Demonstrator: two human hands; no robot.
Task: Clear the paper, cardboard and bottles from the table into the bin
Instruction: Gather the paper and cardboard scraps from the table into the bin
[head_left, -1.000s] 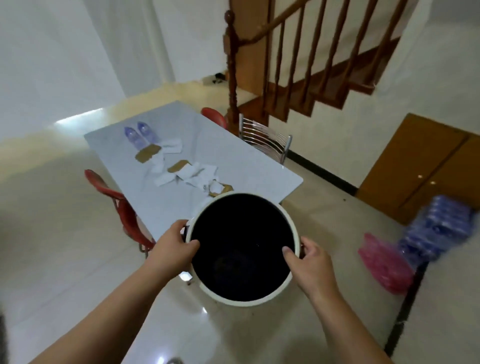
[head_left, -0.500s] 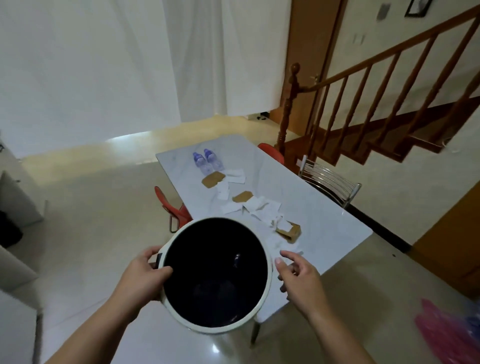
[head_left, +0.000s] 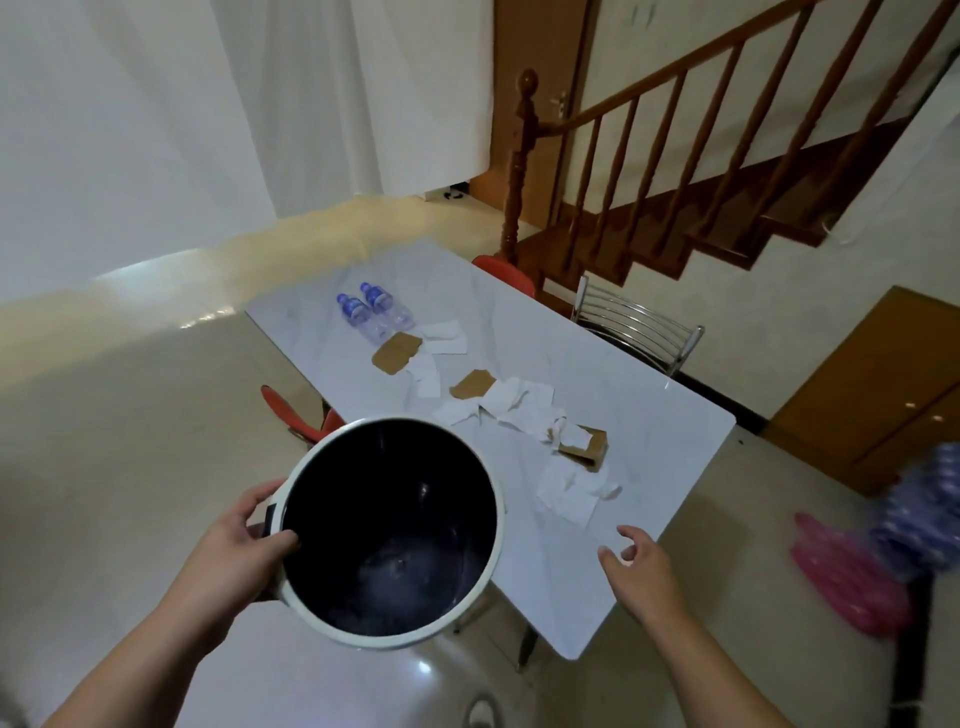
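Observation:
My left hand (head_left: 236, 551) grips the white rim of a round bin (head_left: 498, 525) with a dark inside, held at the near left corner of the white table (head_left: 649, 415). My right hand (head_left: 641, 569) hovers open above the table's near edge, holding nothing. Torn white paper (head_left: 563, 491) lies closest to it, with more paper (head_left: 519, 405) further up. Three brown cardboard pieces lie along the table: one (head_left: 584, 449) near, one (head_left: 471, 384) in the middle, one (head_left: 396, 352) farther. Two clear bottles (head_left: 376, 309) with blue caps lie at the far end.
A red chair (head_left: 296, 415) stands at the table's left, another red chair (head_left: 506, 270) and a metal-backed chair (head_left: 636, 325) at its right. A wooden staircase (head_left: 727, 182) rises behind. A pink bag (head_left: 852, 577) and a blue packet (head_left: 924, 509) lie on the floor at right.
My right hand let go of the bin's rim and moved right, over the table edge. The bin now hangs from my left hand alone, and the view has drawn closer to the table.

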